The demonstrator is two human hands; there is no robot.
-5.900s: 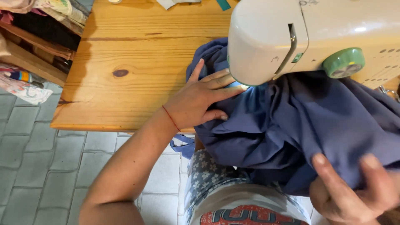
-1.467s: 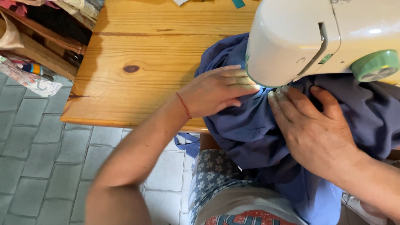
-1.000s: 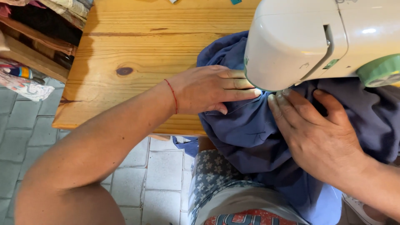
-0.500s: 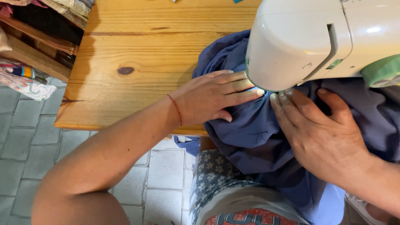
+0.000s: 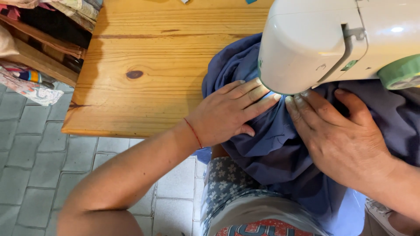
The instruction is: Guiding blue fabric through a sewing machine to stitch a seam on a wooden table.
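Both hands lie flat and open on the blue cloth (image 5: 280,148) — neither grips it. The left hand (image 5: 227,111) presses the cloth at the table's (image 5: 144,74) near edge, fingers reaching under the white sewing machine (image 5: 332,39). The right hand (image 5: 341,135) rests just beside it, fingertips almost touching — the cloth spills off the table onto the lap.

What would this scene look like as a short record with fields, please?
Setting: pale wooden table over a grey tiled floor
Machine: white sewing machine with a green dial
Material: dark blue cloth, bunched under the machine and draping off the table edge
Left hand: flat on the cloth, fingers toward the machine
Right hand: flat on the cloth, fingertips beside the left hand's
Wrist: thin red string on the left
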